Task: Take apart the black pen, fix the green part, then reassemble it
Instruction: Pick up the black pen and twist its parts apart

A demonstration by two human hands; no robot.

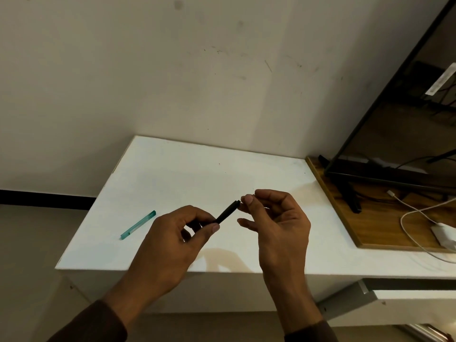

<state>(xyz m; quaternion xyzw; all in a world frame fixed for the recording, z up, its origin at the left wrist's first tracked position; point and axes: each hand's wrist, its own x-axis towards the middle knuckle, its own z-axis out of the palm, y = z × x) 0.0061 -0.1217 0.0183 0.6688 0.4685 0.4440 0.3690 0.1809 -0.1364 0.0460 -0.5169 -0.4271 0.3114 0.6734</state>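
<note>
My left hand (172,243) grips the black pen barrel (227,212) above the white table (172,174), the barrel pointing up and to the right. At the barrel's far end my right hand (276,218) pinches a thin small piece, perhaps the refill tip or a spring, between thumb and forefinger; the piece is mostly hidden by the fingers. The translucent green pen part (138,225) lies flat on the table to the left of both hands, untouched.
A wooden board (385,233) at the right carries a dark monitor (399,124) on its stand, a white charger (445,234) and a white cable (407,211). The table's front edge runs just below my wrists. A plain wall stands behind.
</note>
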